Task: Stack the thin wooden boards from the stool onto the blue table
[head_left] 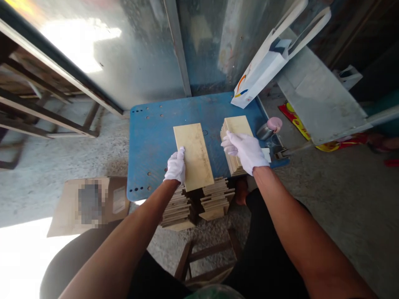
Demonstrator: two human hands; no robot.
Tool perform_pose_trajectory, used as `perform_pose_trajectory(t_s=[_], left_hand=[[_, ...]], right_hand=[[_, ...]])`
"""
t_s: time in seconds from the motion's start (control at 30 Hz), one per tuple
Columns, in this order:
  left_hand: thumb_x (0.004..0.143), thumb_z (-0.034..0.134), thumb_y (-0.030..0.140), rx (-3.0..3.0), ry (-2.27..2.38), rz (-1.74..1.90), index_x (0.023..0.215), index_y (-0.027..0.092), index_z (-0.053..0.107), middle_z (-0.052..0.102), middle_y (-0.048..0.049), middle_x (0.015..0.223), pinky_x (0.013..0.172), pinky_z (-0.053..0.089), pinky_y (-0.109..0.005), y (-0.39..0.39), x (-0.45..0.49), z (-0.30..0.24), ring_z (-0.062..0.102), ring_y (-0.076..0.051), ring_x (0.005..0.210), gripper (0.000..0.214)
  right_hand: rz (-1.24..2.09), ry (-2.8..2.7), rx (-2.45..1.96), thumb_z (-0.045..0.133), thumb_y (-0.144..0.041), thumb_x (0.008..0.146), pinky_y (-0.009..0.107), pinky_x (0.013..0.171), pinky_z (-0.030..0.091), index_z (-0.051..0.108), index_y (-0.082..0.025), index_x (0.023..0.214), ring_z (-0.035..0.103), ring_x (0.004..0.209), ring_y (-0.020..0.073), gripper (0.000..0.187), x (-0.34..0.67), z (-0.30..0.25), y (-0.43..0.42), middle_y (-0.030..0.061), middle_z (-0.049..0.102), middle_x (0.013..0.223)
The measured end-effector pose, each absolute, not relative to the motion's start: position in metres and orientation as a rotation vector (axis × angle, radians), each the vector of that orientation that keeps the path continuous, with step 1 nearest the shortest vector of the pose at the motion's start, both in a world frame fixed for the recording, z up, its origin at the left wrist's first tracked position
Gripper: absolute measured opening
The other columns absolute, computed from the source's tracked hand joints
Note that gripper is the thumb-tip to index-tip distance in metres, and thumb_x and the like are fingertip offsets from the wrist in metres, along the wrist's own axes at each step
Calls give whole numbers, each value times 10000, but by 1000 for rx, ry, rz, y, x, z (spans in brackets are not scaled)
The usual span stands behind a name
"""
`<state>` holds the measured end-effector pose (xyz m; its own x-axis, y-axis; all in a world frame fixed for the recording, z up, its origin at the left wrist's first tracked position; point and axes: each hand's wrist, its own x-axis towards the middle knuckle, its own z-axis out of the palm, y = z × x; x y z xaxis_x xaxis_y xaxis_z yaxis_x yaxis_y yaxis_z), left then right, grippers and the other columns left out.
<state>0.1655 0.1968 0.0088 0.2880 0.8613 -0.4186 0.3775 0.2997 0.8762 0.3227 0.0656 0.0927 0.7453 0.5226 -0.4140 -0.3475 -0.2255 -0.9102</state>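
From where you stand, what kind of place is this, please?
Probably a small woodworking workshop. Gloved hands, left and right, handle thin wooden boards: a single board and a stack on a blue metal table. More boards are piled on the rough concrete floor.

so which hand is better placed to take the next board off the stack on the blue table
Probably the right hand: it already rests on top of the stack of boards. The left hand is occupied, gripping the edge of the single board lying on the blue table.
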Motion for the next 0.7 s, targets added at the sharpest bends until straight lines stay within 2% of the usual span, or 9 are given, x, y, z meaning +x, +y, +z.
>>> perform_pose_trajectory(t_s=[0.13,0.3,0.43,0.7], left_hand=[[902,495,428,1478,1366,494,747,157,576,612,-37,810,719,420,-259,218,189,-18,504,-146,739,323],[924,476,400,1548,1380,412,670,182,504,576,-25,750,670,406,-249,229,211,-41,475,-140,693,336],[940,458,391,1555,1426,321,634,196,459,558,-22,708,647,401,-246,226,220,-53,460,-139,666,363],[941,449,409,1547,1412,260,646,198,475,587,-40,735,631,413,-256,214,225,-85,488,-147,664,363]], right_hand=[[811,-178,-1678,677,-467,828,161,465,451,655,-122,830,604,522,77,345,324,94,73,54,694,704],[789,-168,-1706,641,-445,864,159,473,449,649,-120,839,596,521,68,326,328,92,79,39,680,693],[762,-167,-1717,646,-516,841,167,479,451,643,-126,865,593,529,73,391,332,90,82,33,667,684],[789,-209,-1744,642,-553,831,172,487,458,645,-135,969,611,564,93,440,333,86,84,17,640,644]])
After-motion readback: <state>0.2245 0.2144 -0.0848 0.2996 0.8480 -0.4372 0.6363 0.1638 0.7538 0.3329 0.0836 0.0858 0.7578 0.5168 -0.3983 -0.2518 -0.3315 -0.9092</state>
